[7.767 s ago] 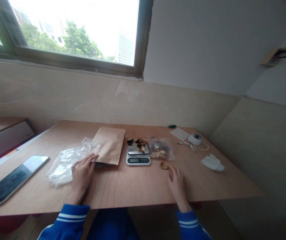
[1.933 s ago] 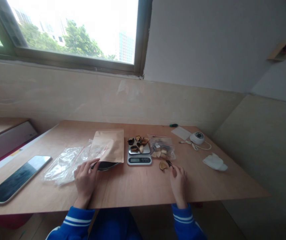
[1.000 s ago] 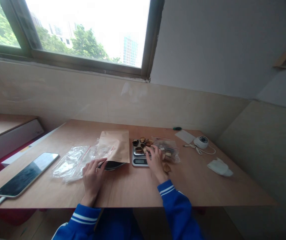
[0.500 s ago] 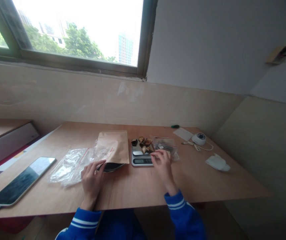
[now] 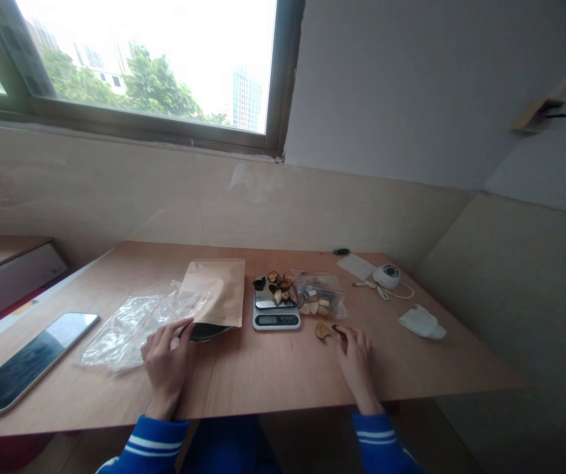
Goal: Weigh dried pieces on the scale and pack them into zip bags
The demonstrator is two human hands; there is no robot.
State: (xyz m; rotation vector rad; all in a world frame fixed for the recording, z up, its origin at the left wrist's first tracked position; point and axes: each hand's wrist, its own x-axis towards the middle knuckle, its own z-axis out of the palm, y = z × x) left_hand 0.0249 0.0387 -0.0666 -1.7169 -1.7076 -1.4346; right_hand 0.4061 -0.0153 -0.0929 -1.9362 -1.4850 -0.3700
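My left hand (image 5: 167,359) pinches the near, gaping edge of a brown kraft paper pouch (image 5: 221,289), whose dark inside shows. To the pouch's right stands a small digital kitchen scale (image 5: 277,320) with a heap of curled dried slices (image 5: 283,286) on its plate; they look like dried mushroom, though I cannot be sure. My right hand (image 5: 356,352) rests low over the table right of the scale, fingers closed on a dark dried slice (image 5: 340,332). Just left of its fingertips lies a tan dried slice (image 5: 323,331).
Beside the scale lies a clear zip bag (image 5: 325,289) with pale pieces at its near end. Clear plastic bags (image 5: 119,332) and a phone (image 5: 30,362) lie on the left. On the right are a white dome camera (image 5: 386,276) with cable, a crumpled tissue (image 5: 422,322) and a green-handled tool (image 5: 342,251).
My right hand has moved from the scale's edge to the table on the right, uncovering the scale's front and the pale pieces. My left hand stays at the pouch; the view has shifted slightly.
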